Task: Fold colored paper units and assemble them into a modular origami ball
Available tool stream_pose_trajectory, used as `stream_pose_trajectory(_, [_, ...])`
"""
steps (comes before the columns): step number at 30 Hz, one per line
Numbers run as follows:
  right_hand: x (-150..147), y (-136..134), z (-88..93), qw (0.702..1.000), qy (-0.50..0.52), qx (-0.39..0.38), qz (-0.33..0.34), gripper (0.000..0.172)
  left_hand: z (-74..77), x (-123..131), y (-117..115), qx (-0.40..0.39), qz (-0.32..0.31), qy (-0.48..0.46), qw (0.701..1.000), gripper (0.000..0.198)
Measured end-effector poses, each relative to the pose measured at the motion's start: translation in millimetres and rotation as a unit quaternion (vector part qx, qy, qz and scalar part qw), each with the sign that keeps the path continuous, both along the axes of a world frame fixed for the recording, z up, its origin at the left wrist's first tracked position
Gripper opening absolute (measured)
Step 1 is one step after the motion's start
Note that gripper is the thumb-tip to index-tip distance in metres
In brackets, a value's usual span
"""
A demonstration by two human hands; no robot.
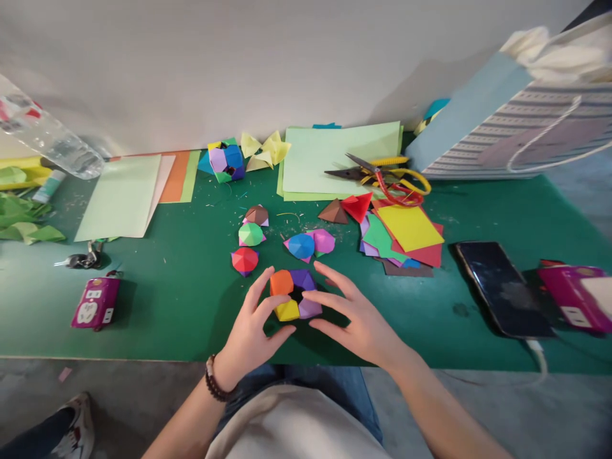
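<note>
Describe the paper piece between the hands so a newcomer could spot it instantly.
On the green work mat, the person's left hand and right hand curve around a multicoloured folded-paper cluster. Its orange, purple and yellow faceted modules ring a dark central gap, unlike the smaller paper domes above it.

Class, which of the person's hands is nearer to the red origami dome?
Left. The left hand sits just below and right of the red origami dome; the right hand lies farther right, across the origami ball.

origami balls (251,234) block forward path; phone (503,289) bars right side
</note>
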State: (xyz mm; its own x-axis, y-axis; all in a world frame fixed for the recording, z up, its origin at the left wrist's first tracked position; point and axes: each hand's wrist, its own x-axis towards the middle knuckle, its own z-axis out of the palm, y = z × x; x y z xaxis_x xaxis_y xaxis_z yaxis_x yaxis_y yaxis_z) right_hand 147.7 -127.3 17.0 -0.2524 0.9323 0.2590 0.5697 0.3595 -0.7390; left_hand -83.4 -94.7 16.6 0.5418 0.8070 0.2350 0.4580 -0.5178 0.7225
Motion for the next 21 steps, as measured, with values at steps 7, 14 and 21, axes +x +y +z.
stream_pose_trajectory(7, [-5,3,-10.7,0.999,-0.025,0.033,-0.023,0.029,-5.8,6,6,0.055,-0.007,-0.011,0.998,0.030])
stream_pose_trajectory(14, [-9,6,-14.7,0.997,-0.022,0.061,-0.034,0.028,-7.8,7,8,0.069,0.000,-0.023,0.997,0.029])
stream_pose_trajectory(21, [-8,5,-18.1,0.997,-0.023,0.065,-0.031,0.031,-8.7,8,8,0.076,0.000,-0.023,0.997,0.028])
